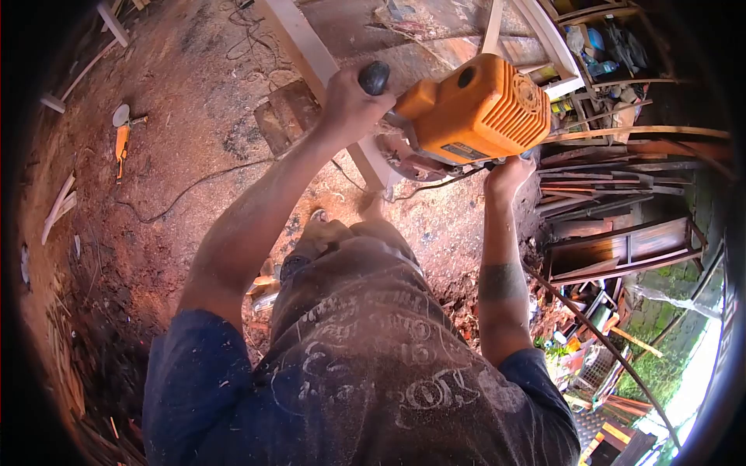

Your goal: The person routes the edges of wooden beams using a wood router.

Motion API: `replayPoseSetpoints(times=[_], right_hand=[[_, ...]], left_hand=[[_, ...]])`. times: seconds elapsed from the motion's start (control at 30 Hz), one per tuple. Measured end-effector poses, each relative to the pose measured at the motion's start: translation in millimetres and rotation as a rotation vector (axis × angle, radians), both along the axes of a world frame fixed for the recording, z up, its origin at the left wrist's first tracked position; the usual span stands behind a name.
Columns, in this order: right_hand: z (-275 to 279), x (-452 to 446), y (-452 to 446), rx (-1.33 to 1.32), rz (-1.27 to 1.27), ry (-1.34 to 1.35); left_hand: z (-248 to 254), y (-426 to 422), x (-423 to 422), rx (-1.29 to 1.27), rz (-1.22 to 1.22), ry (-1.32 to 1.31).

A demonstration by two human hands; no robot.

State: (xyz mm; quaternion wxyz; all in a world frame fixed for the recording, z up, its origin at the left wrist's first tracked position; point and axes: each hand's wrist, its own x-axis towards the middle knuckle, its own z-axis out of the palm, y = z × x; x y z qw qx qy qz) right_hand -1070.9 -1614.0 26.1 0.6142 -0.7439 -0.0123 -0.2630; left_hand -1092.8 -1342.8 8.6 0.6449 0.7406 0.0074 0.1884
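An orange plunge router stands on a pale wooden beam, its round base near the beam's close end. My left hand is wrapped round the router's black side knob. On the opposite side, my right hand closes round the other handle, which is mostly hidden by the fingers and the motor housing. A dark power cord runs by the router's base. The bit is out of sight under the housing.
An orange angle grinder lies on the dusty ground at left, with a cable trailing nearby. Stacked timber and a wooden frame are at right. A wooden block sits beside the beam.
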Motion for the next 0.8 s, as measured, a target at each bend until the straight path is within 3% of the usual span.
replayPoseSetpoints(times=[0.07,0.13,0.23,0.5,0.63,0.8], right_hand=[[2.2,-6.8,11.9,0.075,-0.003,-0.046],[0.1,-11.7,11.6,-0.199,0.007,-0.143],[6.6,-24.6,24.6,-0.022,0.019,0.015],[0.5,-30.8,23.8,0.065,0.132,0.256],[-2.6,-23.9,19.5,0.046,0.251,0.180],[6.3,-14.9,23.2,0.126,0.330,0.154]], left_hand=[[-0.5,4.6,-9.4,-0.024,-0.003,0.021],[-1.1,10.2,-19.1,-0.016,0.001,0.020],[7.5,13.8,-36.2,-0.006,0.048,0.045],[10.8,20.6,-64.5,-0.042,0.123,0.085],[-2.5,17.1,-67.1,0.057,0.243,0.015],[-11.4,5.0,-75.2,-0.058,0.366,0.074]])
